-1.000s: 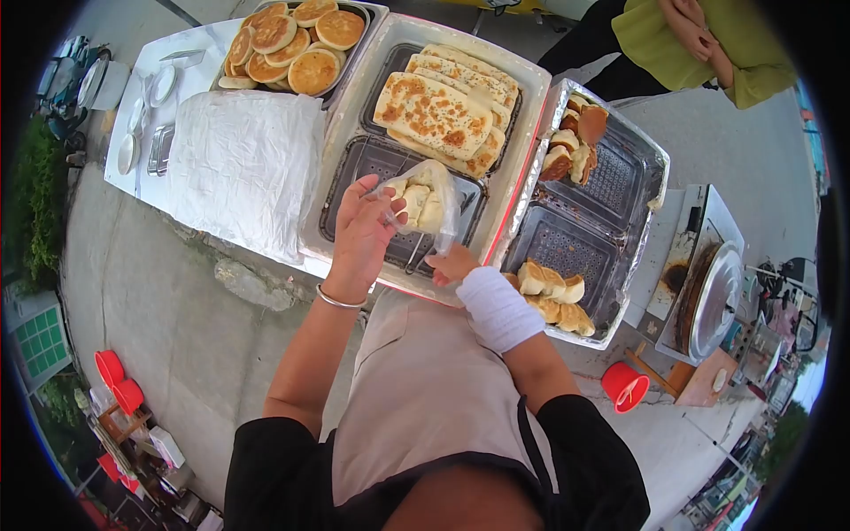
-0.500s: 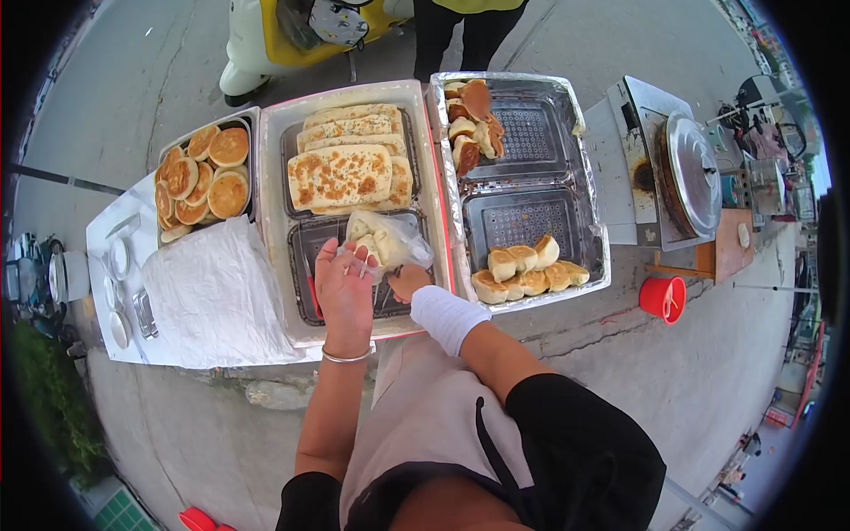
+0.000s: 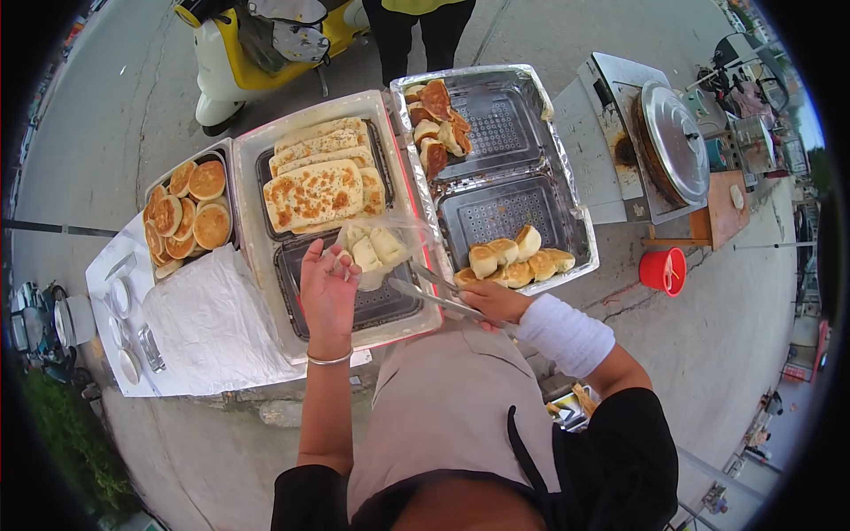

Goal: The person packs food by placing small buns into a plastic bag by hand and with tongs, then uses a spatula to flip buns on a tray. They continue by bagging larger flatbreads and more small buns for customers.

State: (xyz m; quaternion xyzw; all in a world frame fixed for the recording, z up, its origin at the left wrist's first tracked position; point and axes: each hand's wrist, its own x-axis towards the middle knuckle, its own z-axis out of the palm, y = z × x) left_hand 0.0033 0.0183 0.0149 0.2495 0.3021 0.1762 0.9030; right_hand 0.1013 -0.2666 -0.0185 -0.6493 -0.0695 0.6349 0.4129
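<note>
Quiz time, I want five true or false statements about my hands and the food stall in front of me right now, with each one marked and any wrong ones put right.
1. The right hand holds metal tongs. True.
2. The clear bag at the left hand is empty. False: pale food pieces are inside it.
3. The white wrap is on the left wrist. False: the white wrap is on the right wrist; the left wears a bracelet.
4. Flat breads overlap in the middle box. True.
5. The red bucket stands on the white cloth. False: the red bucket is on the ground.
</note>
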